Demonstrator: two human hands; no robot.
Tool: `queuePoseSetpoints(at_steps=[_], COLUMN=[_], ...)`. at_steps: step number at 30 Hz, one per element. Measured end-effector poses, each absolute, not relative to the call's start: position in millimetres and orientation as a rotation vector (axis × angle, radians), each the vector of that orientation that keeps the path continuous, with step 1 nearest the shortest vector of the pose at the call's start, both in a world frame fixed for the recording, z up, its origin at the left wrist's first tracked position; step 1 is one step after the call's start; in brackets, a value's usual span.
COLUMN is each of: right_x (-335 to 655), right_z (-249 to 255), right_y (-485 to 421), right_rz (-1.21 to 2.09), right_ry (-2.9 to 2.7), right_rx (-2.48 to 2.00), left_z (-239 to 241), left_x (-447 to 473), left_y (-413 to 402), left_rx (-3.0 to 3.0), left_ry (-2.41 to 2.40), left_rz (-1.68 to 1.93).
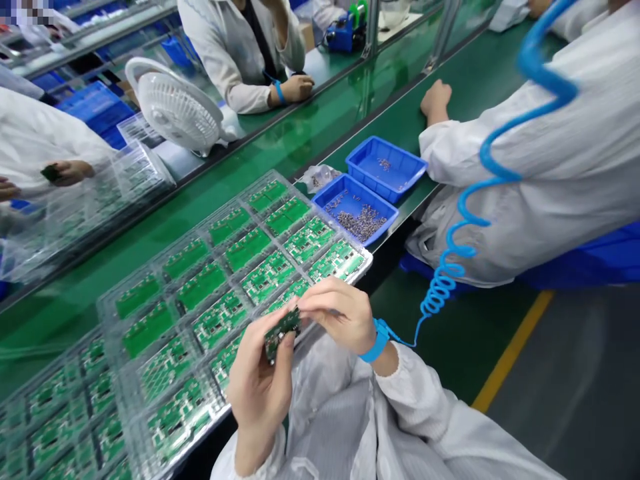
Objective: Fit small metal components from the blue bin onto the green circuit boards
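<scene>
My left hand (pixel 263 377) grips a small green circuit board (pixel 281 335) by its edges, thumb in front and fingers behind, and the board is tilted up. At its upper right edge, the fingertips of my right hand (pixel 341 312) are pinched together; whatever they hold is too small to make out. A blue wrist strap (pixel 376 341) circles my right wrist, joined to a coiled blue cord (pixel 445 280). Just beyond both hands lies a clear plastic tray (pixel 107 303) with green circuit boards in rows of compartments.
Two blue bins (pixel 387 190) (pixel 320 200) with small metal parts stand past the tray, beside a plastic bag (pixel 320 177). A second board tray (pixel 65 420) lies at lower left. A co-worker's sleeve (pixel 500 153) is at right; others sit across the green bench, near a white fan (pixel 175 110).
</scene>
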State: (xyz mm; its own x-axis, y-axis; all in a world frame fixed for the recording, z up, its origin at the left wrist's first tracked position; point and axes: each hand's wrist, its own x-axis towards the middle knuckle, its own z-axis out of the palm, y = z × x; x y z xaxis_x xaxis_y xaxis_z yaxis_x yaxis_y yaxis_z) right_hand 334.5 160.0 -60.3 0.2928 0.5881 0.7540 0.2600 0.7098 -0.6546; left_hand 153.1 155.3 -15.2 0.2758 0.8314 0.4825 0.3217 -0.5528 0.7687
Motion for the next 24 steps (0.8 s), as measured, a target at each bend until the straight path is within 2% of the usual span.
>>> queuePoseSetpoints(at_steps=[7, 12, 15, 19, 24], right_x=[338.4, 398.0, 475.4, 581.7, 639.0], right_z=[-60.9, -39.7, -22.9, -14.4, -27.8], right_y=[159.7, 180.4, 220.0, 284.0, 326.9], right_rz=[0.303, 0.238, 0.187, 0.123, 0.103], right_ry=[-1.327, -1.530, -1.505, -1.577, -1.504], right_rx=[-0.875, -0.966, -1.390, -2.212, -2.356], left_z=[-25.4, -30.3, -32.3, -38.5, -52.9], left_x=[159.4, 156.0, 144.8, 130.7, 124.8], left_y=[160.2, 163.7, 165.2, 165.2, 164.4], left_rx=[1.937, 1.745, 1.647, 1.661, 1.618], left_ry=[1.084, 1.271, 1.367, 1.339, 1.141], left_rz=[1.240, 1.280, 1.278, 1.222, 1.248])
